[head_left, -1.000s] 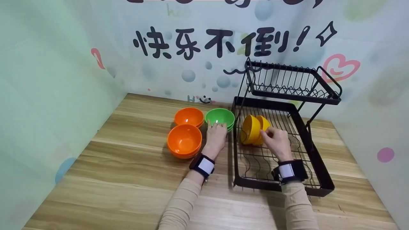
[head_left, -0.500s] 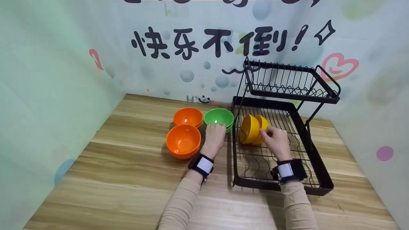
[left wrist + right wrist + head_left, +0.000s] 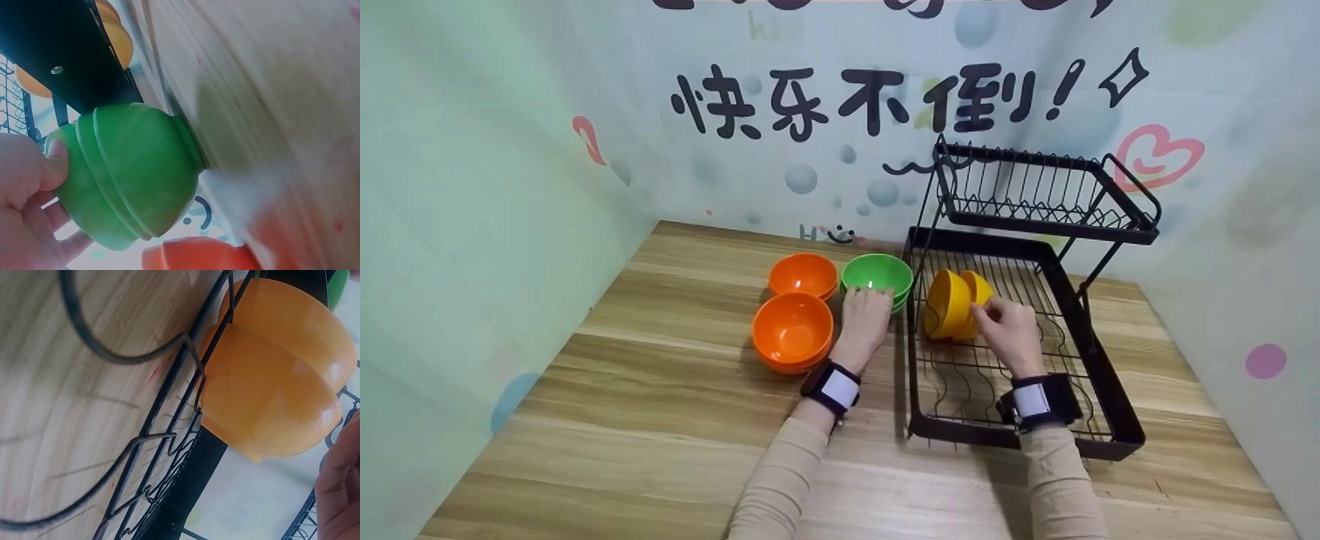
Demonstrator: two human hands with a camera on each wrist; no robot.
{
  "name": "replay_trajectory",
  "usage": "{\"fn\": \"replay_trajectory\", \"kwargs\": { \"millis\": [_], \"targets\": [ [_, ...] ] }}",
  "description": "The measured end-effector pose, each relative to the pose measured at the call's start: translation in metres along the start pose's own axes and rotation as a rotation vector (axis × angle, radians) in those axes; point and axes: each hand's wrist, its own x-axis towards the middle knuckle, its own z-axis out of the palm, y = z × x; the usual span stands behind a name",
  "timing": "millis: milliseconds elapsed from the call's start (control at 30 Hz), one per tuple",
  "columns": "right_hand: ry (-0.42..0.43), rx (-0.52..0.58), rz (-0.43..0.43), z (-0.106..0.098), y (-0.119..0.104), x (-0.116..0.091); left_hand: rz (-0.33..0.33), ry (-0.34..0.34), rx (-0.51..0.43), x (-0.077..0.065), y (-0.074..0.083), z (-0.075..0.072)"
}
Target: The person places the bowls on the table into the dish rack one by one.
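Note:
A stack of green bowls stands on the table just left of the dish rack. My left hand pinches its near rim; in the left wrist view the thumb presses the outside of the upper green bowl, with the other fingers behind the rim. Two yellow bowls stand tilted on edge, nested, in the lower tier of the black dish rack. My right hand is close beside their right side, fingers loosely curled and holding nothing. In the right wrist view a gap shows between its fingers and the yellow bowls.
Two stacks of orange bowls, a rear stack and a front stack, stand left of the green ones. The rack's upper tier overhangs the back of the lower tier. A printed cloth backdrop rises behind the wooden table.

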Motion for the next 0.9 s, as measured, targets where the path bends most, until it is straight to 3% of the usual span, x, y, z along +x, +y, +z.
{"fn": "replay_trajectory", "kwargs": {
  "millis": [500,767,900],
  "targets": [
    [-0.018,0.170,0.082,-0.002,-0.001,0.002,0.102,0.067,-0.008,-0.002,0.009,-0.018],
    [0.011,0.324,0.133,-0.001,-0.003,0.003,0.170,0.201,-0.017,-0.004,0.019,-0.029],
    [0.008,0.396,0.173,-0.001,-0.004,0.004,0.228,0.230,-0.023,-0.005,0.025,-0.035]
  ]
}}
